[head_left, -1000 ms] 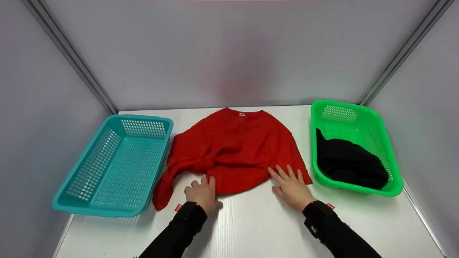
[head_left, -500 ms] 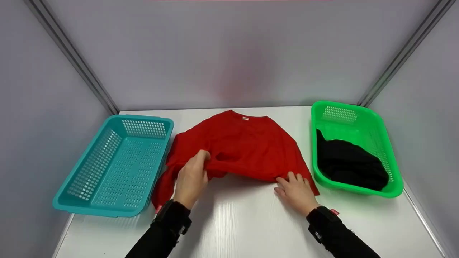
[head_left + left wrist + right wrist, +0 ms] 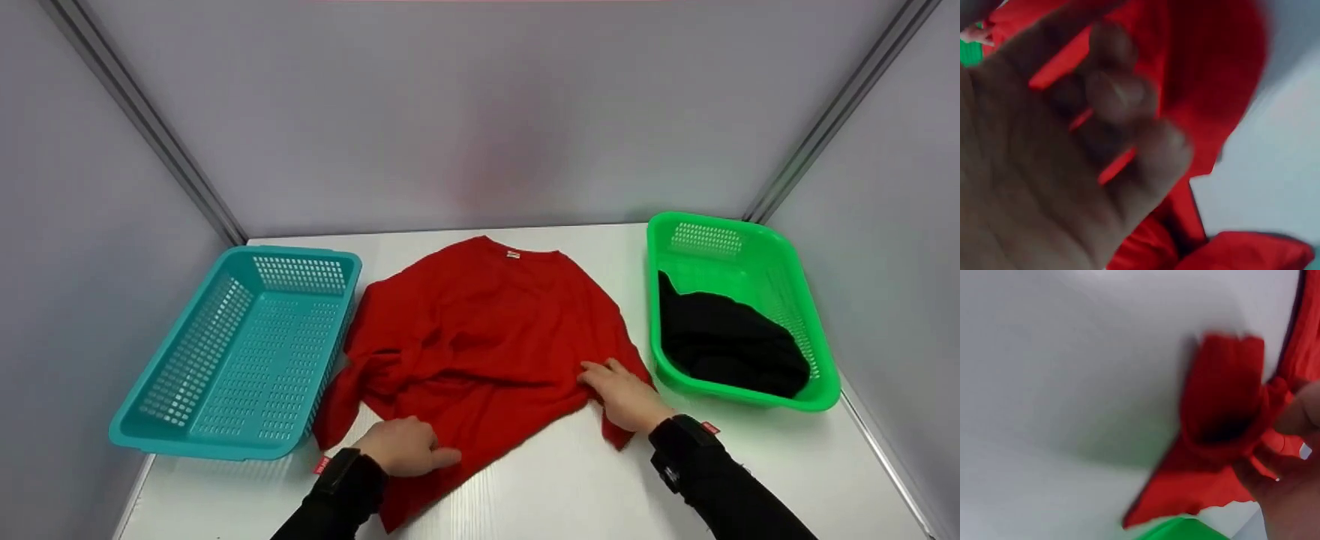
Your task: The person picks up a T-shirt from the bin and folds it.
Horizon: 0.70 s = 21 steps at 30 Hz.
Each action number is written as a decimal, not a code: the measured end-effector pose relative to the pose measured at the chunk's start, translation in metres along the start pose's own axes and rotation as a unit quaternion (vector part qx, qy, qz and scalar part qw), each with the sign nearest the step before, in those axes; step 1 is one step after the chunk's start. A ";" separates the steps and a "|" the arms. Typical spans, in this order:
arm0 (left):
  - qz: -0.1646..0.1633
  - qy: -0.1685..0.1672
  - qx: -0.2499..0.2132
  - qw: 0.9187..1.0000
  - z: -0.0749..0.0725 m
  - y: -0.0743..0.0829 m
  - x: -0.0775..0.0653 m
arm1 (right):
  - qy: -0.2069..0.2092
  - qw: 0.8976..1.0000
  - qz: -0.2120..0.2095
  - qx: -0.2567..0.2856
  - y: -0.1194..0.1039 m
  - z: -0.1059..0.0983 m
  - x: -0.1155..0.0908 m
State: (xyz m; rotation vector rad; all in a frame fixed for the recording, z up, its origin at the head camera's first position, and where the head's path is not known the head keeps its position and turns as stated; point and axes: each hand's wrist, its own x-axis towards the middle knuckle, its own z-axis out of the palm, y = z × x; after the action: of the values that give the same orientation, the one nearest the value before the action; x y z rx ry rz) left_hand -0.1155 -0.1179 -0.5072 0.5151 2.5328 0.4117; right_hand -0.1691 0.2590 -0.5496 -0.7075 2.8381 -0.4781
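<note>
A red long-sleeved shirt [image 3: 502, 322] lies wrinkled on the white table, neck at the far side with a small pale label. Its near left corner spreads toward the front edge. My left hand [image 3: 409, 448] is over that lower left part; in the left wrist view its fingers [image 3: 1157, 152] are loosely bent, with nothing seen between them. On the other side my right hand [image 3: 624, 394] pinches the shirt's fabric near the lower right side. In the right wrist view, thumb and fingers hold a folded, open-ended bit of the red cloth [image 3: 1224, 399].
A teal basket [image 3: 127, 431] with perforated sides stands at the left, close to the shirt's left sleeve. At the right is a green basket [image 3: 814, 300] holding a black garment [image 3: 735, 345]. Grey walls enclose the table [image 3: 525, 502] at the back and sides.
My left hand lifted the hem, then brought it down toward the front left, so the shirt's body spreads nearer. My right hand went from flat fingers to pinching the cloth.
</note>
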 end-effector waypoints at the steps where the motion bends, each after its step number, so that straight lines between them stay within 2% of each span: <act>1: -0.006 0.037 0.002 0.999 0.004 0.001 0.002 | -0.004 1.000 -0.016 -0.008 -0.003 0.000 0.000; 3: -0.017 0.100 0.011 0.995 0.011 0.003 0.008 | -0.018 0.999 -0.043 -0.015 -0.011 -0.001 0.000; 4: -0.029 0.113 0.016 0.993 0.014 0.004 0.011 | -0.024 0.998 -0.056 -0.012 -0.016 -0.001 0.001; 5: -0.043 0.112 0.014 0.993 0.017 0.006 0.014 | -0.032 0.997 -0.067 -0.005 -0.021 0.000 0.002; 7: -0.074 0.086 0.008 0.994 0.023 0.007 0.019 | -0.050 0.995 -0.090 0.016 -0.033 0.000 0.005; 9: -0.090 0.059 0.011 0.994 0.026 0.004 0.024 | -0.082 0.988 -0.117 0.053 -0.045 0.000 0.009; 12: -0.080 0.041 0.019 0.996 0.025 -0.006 0.031 | -0.128 0.973 -0.157 0.112 -0.058 -0.003 0.015; 14: -0.060 0.027 0.023 0.998 0.022 -0.013 0.035 | -0.121 0.967 -0.186 0.126 -0.061 -0.004 0.019; 16: -0.038 0.012 0.023 0.999 0.018 -0.019 0.038 | -0.073 0.972 -0.210 0.071 -0.057 -0.006 0.023; 18: -0.016 -0.001 0.023 1.000 0.015 -0.023 0.040 | -0.025 0.978 -0.208 -0.020 -0.049 -0.007 0.025; 20: 0.007 -0.010 0.026 1.000 0.013 -0.023 0.041 | -0.021 0.976 -0.189 -0.102 -0.038 -0.007 0.025; 21: 0.016 -0.015 0.030 0.999 0.012 -0.023 0.041 | -0.040 0.975 -0.179 -0.130 -0.033 -0.007 0.025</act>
State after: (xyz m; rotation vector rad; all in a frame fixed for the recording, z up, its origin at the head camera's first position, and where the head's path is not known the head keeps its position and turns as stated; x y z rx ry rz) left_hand -0.1481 -0.1176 -0.5432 0.5799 2.5169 0.3384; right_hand -0.1782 0.2211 -0.5337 -1.2674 2.7284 -0.1186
